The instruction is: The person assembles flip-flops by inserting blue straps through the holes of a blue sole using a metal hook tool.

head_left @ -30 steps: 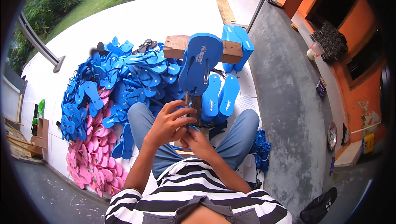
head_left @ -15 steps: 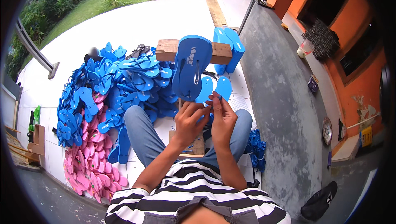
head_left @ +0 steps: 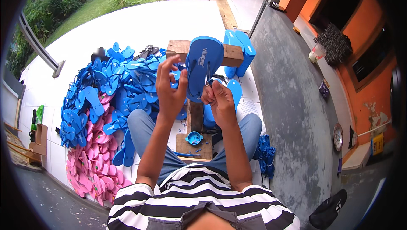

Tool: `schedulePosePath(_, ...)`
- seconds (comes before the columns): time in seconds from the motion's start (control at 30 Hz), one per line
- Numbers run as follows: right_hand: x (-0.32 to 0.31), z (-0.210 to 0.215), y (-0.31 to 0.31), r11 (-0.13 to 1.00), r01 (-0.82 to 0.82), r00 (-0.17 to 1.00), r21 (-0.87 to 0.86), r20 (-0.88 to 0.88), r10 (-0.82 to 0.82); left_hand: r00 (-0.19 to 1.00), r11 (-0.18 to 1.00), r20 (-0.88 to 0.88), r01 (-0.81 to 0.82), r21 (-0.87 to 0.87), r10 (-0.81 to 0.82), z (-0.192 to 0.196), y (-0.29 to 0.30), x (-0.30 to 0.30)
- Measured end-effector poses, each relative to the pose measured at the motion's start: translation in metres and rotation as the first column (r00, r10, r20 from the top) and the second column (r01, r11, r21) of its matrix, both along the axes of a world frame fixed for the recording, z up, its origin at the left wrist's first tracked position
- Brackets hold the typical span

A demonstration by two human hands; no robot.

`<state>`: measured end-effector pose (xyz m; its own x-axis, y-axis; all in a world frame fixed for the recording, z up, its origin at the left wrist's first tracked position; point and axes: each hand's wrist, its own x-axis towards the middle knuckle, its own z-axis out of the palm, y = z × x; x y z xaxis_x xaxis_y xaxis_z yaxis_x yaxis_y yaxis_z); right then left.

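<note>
Flanking 1 blue sandal (head_left: 202,54): left hand (head_left: 170,89) spread, right hand (head_left: 220,102) curled.

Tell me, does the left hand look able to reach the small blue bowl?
Probably yes: the left hand looks empty, fingers apart, and the small blue bowl sits uncovered on the wooden board, with nothing visible between.
</note>
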<state>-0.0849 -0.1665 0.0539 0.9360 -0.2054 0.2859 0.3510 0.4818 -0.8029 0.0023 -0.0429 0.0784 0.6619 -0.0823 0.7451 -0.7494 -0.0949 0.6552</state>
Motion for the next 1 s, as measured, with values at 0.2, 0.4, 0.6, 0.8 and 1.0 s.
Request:
schedulePosePath(0.2,0.002,-0.001,-0.007,0.989,-0.052,0.999,-0.136,-0.017,0.050,0.987,0.965,-0.021,0.158,0.207,-0.157,0.037,-0.011,0.033)
schedulePosePath(0.4,0.004,-0.014,-0.020,0.969,-0.090,0.996,-0.230,-0.021,0.088,0.985,0.942,0.111,0.092,0.323,-0.135,0.044,-0.018,0.032)
schedulePosePath(0.6,0.013,-0.030,-0.025,0.978,-0.191,0.981,-0.085,0.001,0.192,0.979,0.946,0.093,0.148,0.289,-0.182,0.047,-0.017,0.020)
schedulePosePath(0.8,0.039,-0.025,-0.035,0.979,-0.179,0.984,0.100,-0.005,0.180,0.976,0.940,-0.055,0.219,0.263,-0.212,0.046,-0.016,0.015)
schedulePosePath(1.0,0.006,-0.017,-0.012,0.994,0.058,0.995,-0.089,-0.079,-0.065,0.792,0.829,-0.253,0.504,-0.241,-0.555,0.012,-0.012,0.012)
